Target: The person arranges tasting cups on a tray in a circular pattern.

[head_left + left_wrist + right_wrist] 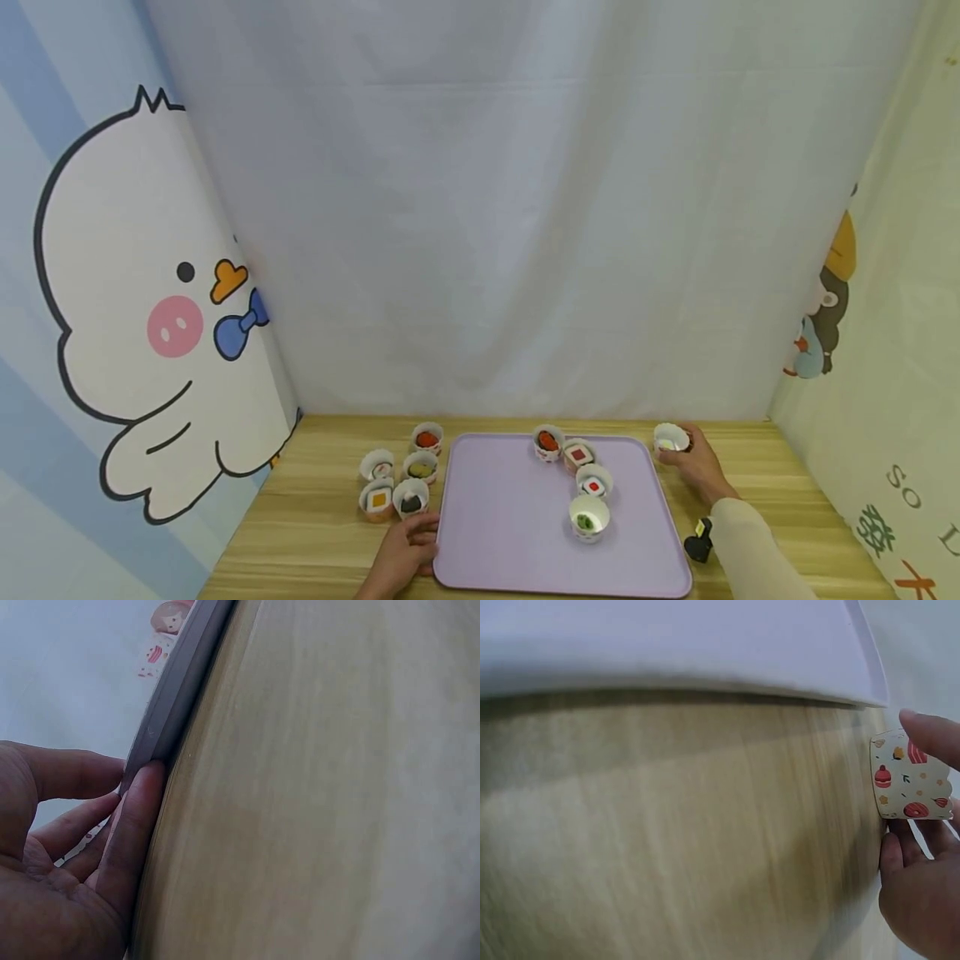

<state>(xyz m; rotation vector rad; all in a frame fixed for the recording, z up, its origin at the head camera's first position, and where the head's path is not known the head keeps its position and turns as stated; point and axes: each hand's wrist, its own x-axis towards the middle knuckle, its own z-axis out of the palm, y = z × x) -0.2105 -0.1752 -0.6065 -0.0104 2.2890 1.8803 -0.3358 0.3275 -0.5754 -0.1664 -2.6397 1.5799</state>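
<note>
Along the left edge of the lilac tray (495,542), my left hand (405,550) holds the rim; in the left wrist view its fingertips meet at the tray's grey side wall (176,697). My right hand (701,467) grips a paper baking cup (670,438) just beyond the tray's far right corner. Something pale lies inside that cup. The right wrist view shows the cup's printed side (907,780) between thumb and fingers. On the tray stand several cups, among them one with a red piece (548,442) and one with a green piece (587,518).
Left of the tray, several more paper cups cluster on the wooden table (315,500), including one with a black piece (411,500) and one with a yellow square (377,500). A small black object with a yellow patch (699,542) is by the right forearm. A curtain (487,250) hangs behind.
</note>
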